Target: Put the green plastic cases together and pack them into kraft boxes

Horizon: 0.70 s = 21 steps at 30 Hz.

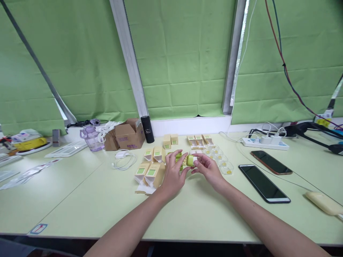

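A small green piece with a white part [190,160] is between my two hands, above the table. My right hand [208,167] pinches its right side between thumb and fingers. Curved around its left side, my left hand [173,173] has its thumb and index fingertip at its edge. Other green pieces [178,156] show partly behind my left fingers. Left of the hands stand several small cream boxes with green labels [151,172], their flaps open towards me. Clear plastic cups with yellow bits inside [226,167] sit just beyond my right hand.
More small boxes [199,141] stand farther back. A cardboard carton [130,135], a black flask [147,129] and a purple jug [92,138] are at back left. Two phones [264,182], a power strip [265,143] and cables lie on the right. A white charger cable [124,159] lies left.
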Available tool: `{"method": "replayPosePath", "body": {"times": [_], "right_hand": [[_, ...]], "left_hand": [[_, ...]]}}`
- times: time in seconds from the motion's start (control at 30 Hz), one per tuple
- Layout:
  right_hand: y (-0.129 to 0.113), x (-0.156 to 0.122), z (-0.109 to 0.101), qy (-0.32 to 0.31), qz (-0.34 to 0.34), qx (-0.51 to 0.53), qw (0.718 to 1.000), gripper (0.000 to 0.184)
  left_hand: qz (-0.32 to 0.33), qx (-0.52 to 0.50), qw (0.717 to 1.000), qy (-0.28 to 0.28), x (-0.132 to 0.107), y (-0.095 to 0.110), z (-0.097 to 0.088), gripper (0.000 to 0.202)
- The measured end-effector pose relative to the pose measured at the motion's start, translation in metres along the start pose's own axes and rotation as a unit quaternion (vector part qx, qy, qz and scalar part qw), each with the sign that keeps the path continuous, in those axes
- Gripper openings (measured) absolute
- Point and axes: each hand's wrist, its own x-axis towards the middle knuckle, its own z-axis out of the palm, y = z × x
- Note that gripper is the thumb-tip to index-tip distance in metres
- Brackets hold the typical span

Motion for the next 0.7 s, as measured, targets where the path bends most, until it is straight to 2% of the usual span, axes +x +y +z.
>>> {"method": "replayPosePath", "body": {"times": [0.1, 0.23, 0.47, 0.6, 0.7], "right_hand": [[0.000, 0.000, 0.002, 0.018, -0.007, 0.009, 1.000, 0.059], [0.005, 0.000, 0.005, 0.034, -0.012, 0.021, 0.999, 0.059], [0.011, -0.002, 0.009, 0.014, -0.006, 0.026, 1.000, 0.060], [0.009, -0.005, 0.011, -0.017, -0.020, 0.023, 0.999, 0.058], [0.008, -0.007, 0.011, -0.025, -0.041, -0.005, 0.999, 0.054]], "left_hand": [[0.016, 0.019, 0.999, 0.020, -0.002, 0.003, 0.000, 0.051], [0.039, 0.039, 0.998, 0.010, -0.004, 0.006, 0.002, 0.048], [0.053, 0.027, 0.998, -0.004, -0.005, 0.005, 0.006, 0.050], [0.023, -0.003, 1.000, -0.008, -0.006, 0.004, 0.005, 0.047], [-0.026, -0.062, 0.998, -0.016, -0.006, 0.003, 0.004, 0.046]]}}
